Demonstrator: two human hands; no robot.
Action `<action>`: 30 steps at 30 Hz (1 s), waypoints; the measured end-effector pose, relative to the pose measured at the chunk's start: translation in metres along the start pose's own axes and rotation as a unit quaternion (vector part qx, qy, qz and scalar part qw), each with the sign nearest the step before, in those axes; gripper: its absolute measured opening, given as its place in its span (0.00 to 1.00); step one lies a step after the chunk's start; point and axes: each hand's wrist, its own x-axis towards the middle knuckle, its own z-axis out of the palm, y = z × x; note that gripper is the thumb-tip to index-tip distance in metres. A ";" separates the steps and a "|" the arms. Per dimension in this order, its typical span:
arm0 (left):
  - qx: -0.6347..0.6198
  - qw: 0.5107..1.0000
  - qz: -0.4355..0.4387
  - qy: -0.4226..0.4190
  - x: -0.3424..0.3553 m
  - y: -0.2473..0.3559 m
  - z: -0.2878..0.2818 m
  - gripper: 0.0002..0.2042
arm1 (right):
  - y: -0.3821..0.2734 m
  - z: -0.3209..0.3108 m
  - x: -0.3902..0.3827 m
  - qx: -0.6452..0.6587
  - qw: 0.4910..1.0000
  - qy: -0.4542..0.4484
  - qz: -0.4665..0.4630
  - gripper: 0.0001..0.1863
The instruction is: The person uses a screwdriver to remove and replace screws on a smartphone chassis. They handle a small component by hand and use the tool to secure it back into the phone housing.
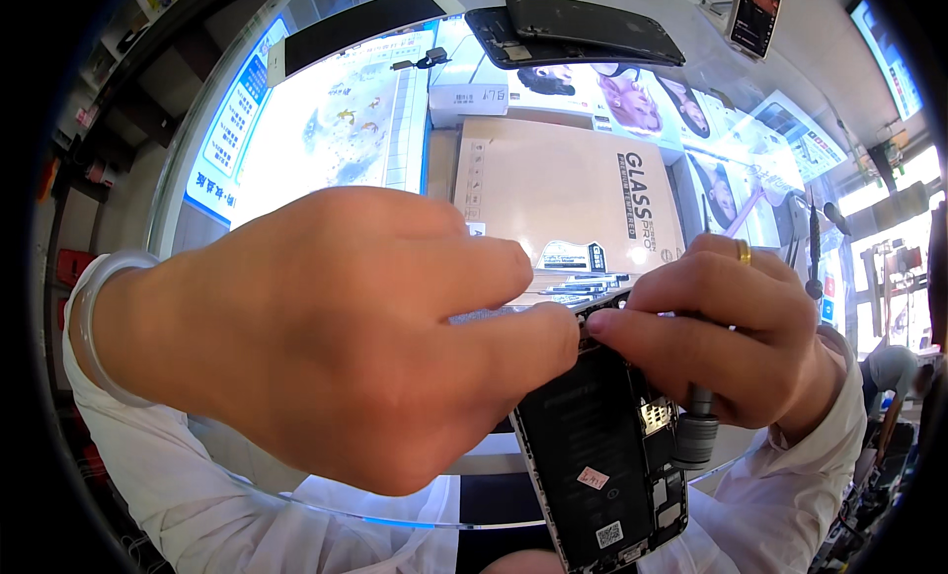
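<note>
An opened phone point(573, 446) with a black battery and bare inner parts leans at a slant over the counter's near edge. My left hand point(365, 327) reaches across from the left, back of the hand up, its fingertips closed on the phone's upper end; their undersides are hidden. At that same end the thumb of my right hand point(731, 327) touches the inner parts. Its other fingers are curled, and the grey ridged handle of a screwdriver point(696, 441) sticks out below them. The screwdriver's tip cannot be seen.
On the glass counter lie a flat cardboard box point(543, 179), a white-framed phone screen point(360, 33), dark phone housings point(592, 36) and a small black cable part point(425, 60). A thin black tool point(815, 248) lies at right. A lit phone point(758, 16) stands at the back.
</note>
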 end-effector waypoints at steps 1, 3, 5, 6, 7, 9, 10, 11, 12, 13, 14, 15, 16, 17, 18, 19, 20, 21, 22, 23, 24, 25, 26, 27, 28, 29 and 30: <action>0.009 1.000 0.011 0.006 0.000 0.000 0.002 0.13 | 0.000 0.003 -0.001 0.007 1.000 0.004 -0.002 0.16; 0.026 0.999 0.039 0.023 0.000 -0.001 0.006 0.12 | -0.001 0.006 -0.002 0.009 1.000 0.008 -0.009 0.16; 0.055 0.995 0.079 0.037 0.000 -0.002 0.009 0.10 | -0.003 0.007 -0.003 -0.007 1.000 0.006 -0.026 0.16; 0.076 0.991 0.102 0.039 0.000 -0.003 0.011 0.09 | -0.003 0.007 -0.004 -0.002 1.000 0.001 -0.021 0.16; 0.098 0.987 0.123 0.041 -0.001 -0.002 0.012 0.09 | -0.003 0.008 -0.004 -0.002 1.000 -0.003 -0.022 0.16; 0.094 0.988 0.114 0.048 -0.001 -0.001 0.014 0.08 | -0.004 0.008 -0.004 0.002 1.000 -0.007 -0.021 0.16; 0.097 0.988 0.113 0.047 -0.002 0.000 0.014 0.08 | -0.003 0.008 -0.004 0.006 1.000 -0.008 -0.019 0.16; 0.089 0.990 0.103 0.046 -0.002 0.001 0.014 0.07 | -0.003 0.008 -0.004 0.010 1.000 -0.006 -0.017 0.16; 0.085 0.991 0.096 0.040 -0.002 0.001 0.014 0.07 | -0.003 0.009 -0.004 0.014 1.000 -0.004 -0.016 0.16; 0.079 0.992 0.091 0.039 -0.002 0.002 0.014 0.07 | -0.003 0.009 -0.004 0.019 1.000 0.000 -0.016 0.16; 0.088 0.991 0.097 0.037 -0.002 0.002 0.013 0.07 | -0.004 0.009 -0.004 0.020 1.000 -0.001 -0.015 0.17; 0.097 0.989 0.104 0.041 -0.002 0.002 0.013 0.07 | -0.004 0.009 -0.004 0.021 1.000 -0.002 -0.014 0.17; 0.103 0.988 0.113 0.037 -0.001 0.002 0.012 0.06 | -0.005 0.009 -0.004 0.016 1.000 -0.008 -0.014 0.17; 0.110 0.987 0.112 0.037 -0.001 0.002 0.011 0.06 | -0.006 0.008 -0.004 0.005 1.000 -0.011 -0.018 0.18; 0.110 0.987 0.110 0.029 -0.001 0.003 0.010 0.06 | -0.007 0.007 -0.004 0.001 1.000 -0.015 -0.018 0.18; 0.111 0.988 0.110 0.018 -0.001 0.004 0.008 0.05 | -0.008 0.006 -0.004 -0.006 1.000 -0.018 -0.020 0.19; 0.108 0.988 0.112 0.022 -0.001 0.005 0.007 0.05 | -0.009 0.005 -0.003 -0.009 1.000 -0.018 -0.022 0.19; 0.108 0.987 0.116 0.024 0.000 0.005 0.007 0.05 | -0.010 0.005 -0.003 -0.009 1.000 -0.021 -0.020 0.19; 0.106 0.987 0.118 0.026 0.000 0.005 0.007 0.05 | -0.010 0.005 -0.002 -0.015 0.999 -0.019 -0.026 0.19; 0.104 0.987 0.116 0.029 0.000 0.006 0.008 0.05 | -0.011 0.005 -0.002 -0.021 0.999 -0.018 -0.032 0.19; 0.102 0.988 0.111 0.031 0.001 0.006 0.009 0.05 | -0.012 0.005 -0.002 -0.027 0.999 -0.021 -0.033 0.19; 0.102 0.988 0.111 0.028 0.001 0.006 0.010 0.05 | -0.012 0.005 -0.002 -0.033 0.999 -0.024 -0.035 0.18; 0.099 0.988 0.111 0.030 0.001 0.006 0.010 0.06 | -0.013 0.004 -0.002 -0.038 0.998 -0.031 -0.033 0.18; 0.099 0.988 0.114 0.025 0.001 0.005 0.010 0.05 | -0.014 0.005 -0.002 -0.040 0.998 -0.034 -0.033 0.18; 0.096 0.988 0.117 0.017 0.001 0.005 0.010 0.05 | -0.014 0.004 -0.003 -0.042 0.998 -0.037 -0.032 0.18; 0.084 0.991 0.107 0.019 0.001 0.005 0.010 0.05 | -0.015 0.005 -0.003 -0.042 0.998 -0.035 -0.033 0.18; 0.069 0.993 0.095 0.018 0.000 0.005 0.010 0.05 | -0.015 0.005 -0.004 -0.036 0.998 -0.042 -0.028 0.17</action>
